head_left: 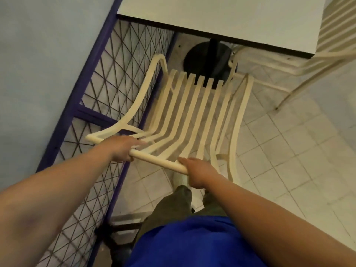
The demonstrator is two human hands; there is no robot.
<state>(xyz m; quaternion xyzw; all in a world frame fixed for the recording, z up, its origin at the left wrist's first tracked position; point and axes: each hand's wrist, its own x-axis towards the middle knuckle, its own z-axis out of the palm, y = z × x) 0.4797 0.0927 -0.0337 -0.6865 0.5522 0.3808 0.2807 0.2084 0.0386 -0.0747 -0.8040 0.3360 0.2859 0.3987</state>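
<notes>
A cream slatted chair point(192, 105) with curved armrests stands in front of me, its seat facing a white table point(231, 18). My left hand point(123, 149) grips the left part of the chair's round top rail point(158, 160). My right hand point(196, 174) grips the same rail further right, fingers curled over it. The front of the seat reaches the table's black round base point(208, 60).
A purple-framed wire mesh fence point(107, 89) runs along the left, close to the chair's left armrest. A second cream chair point(312, 60) stands at the table's right side. White tiled floor point(289, 160) spreads to the right. My legs and white shoe show below the rail.
</notes>
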